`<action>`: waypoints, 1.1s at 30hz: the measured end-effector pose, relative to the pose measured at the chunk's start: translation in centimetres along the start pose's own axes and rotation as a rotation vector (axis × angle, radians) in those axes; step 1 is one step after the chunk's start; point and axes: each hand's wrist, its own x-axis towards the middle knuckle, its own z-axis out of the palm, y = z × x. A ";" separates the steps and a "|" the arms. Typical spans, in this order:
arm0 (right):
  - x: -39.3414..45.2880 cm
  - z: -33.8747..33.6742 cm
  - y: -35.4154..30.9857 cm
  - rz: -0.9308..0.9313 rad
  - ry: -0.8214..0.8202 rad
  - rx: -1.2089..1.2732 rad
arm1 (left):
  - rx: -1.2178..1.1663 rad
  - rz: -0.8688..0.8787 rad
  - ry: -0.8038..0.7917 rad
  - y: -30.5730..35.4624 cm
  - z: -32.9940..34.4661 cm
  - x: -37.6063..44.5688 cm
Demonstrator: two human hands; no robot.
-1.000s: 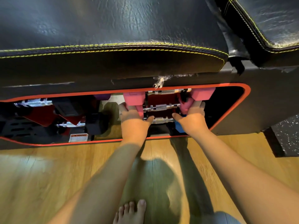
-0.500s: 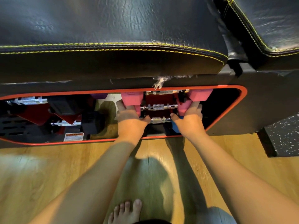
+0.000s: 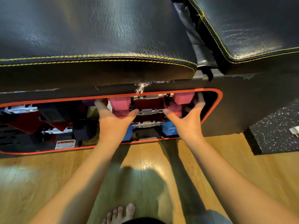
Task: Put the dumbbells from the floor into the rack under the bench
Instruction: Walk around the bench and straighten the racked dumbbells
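The pink dumbbell is seen lying crosswise inside the rack under the bench, directly above a blue dumbbell with a chrome knurled handle. The left hand is spread over the left pink head, its fingers loosely curled and the thumb touching the handle. The right hand is splayed wide beside the right pink head, thumb at the handle; a firm grasp cannot be confirmed. A red-and-white label reading "WARNING" is noted lower left in the rack.
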 end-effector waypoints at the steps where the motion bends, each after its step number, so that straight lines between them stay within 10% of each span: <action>1: -0.1 -0.2 -0.5 -0.060 0.014 0.036 | 0.005 -0.001 0.020 0.1 0.1 0.0; 17: 2.5 1.5 -2.8 0.089 -0.132 -0.309 | 0.217 0.020 -0.095 1.4 1.3 1.4; 28: -0.3 1.1 -1.9 0.224 0.100 0.249 | 0.096 0.090 -0.134 -0.8 -0.3 0.9; 33: -6.5 4.5 1.0 0.379 0.052 0.125 | -0.010 0.171 0.016 -4.6 -4.6 -0.6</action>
